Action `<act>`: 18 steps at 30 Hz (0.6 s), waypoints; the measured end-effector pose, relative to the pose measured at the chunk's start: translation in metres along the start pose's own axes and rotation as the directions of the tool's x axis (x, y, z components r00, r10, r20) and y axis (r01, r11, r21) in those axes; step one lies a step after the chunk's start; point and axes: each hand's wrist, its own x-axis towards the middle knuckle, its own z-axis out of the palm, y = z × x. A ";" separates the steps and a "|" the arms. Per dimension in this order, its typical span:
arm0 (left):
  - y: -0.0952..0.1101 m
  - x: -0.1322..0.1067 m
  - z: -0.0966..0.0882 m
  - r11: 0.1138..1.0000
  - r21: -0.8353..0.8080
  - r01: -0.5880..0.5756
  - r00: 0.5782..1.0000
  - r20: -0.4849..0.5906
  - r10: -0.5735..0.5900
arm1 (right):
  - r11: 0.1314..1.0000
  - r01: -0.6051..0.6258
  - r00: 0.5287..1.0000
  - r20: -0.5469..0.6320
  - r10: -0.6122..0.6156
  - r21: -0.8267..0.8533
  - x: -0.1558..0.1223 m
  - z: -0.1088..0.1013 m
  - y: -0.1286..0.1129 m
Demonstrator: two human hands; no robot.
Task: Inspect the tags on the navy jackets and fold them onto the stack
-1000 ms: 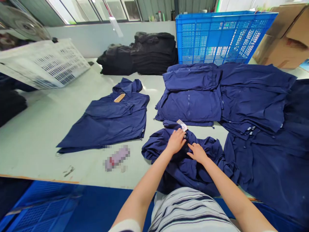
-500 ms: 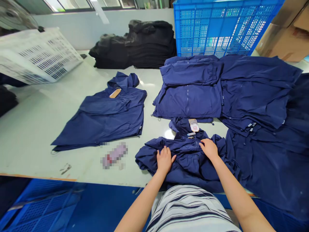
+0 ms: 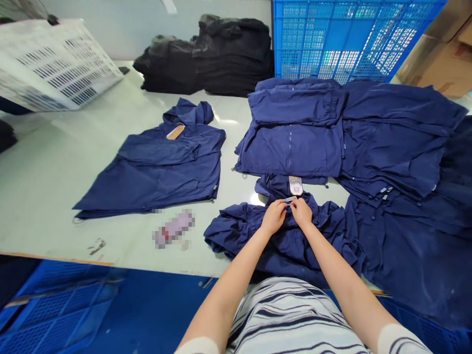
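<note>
A crumpled navy jacket point(image 3: 258, 236) lies on the table right in front of me, its hood pointing away and a pale hang tag point(image 3: 295, 185) resting on it. My left hand point(image 3: 273, 217) and my right hand point(image 3: 301, 212) meet at the jacket's neck. Both pinch the fabric just below a small label there, fingers closed. Directly behind the jacket sits a stack of folded navy jackets point(image 3: 295, 132).
One navy jacket point(image 3: 158, 164) with a brown tag lies spread at centre left. More navy garments point(image 3: 413, 206) pile up on the right. A blurred small object point(image 3: 173, 228) lies near the table's front edge. Black folded clothes point(image 3: 214, 54), a blue crate point(image 3: 346, 39) and a white crate point(image 3: 55, 64) stand at the back.
Both hands moved from lying flat and apart on the jacket's body up and inward to its neck, where they now pinch the fabric. The jacket has shifted slightly.
</note>
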 end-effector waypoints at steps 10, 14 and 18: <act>-0.031 -0.038 0.054 0.999 0.017 0.035 0.999 -0.041 -0.035 | 0.915 0.300 0.925 -0.317 -0.210 0.270 -0.064 0.038 0.036; -0.028 -0.039 0.056 0.995 0.080 0.060 0.998 -0.029 -0.058 | 0.920 0.294 0.916 -0.351 -0.194 0.259 -0.067 0.042 0.038; -0.026 -0.036 0.053 0.992 0.105 0.074 0.997 -0.024 -0.071 | 0.925 0.274 0.922 -0.346 -0.176 0.261 -0.065 0.041 0.038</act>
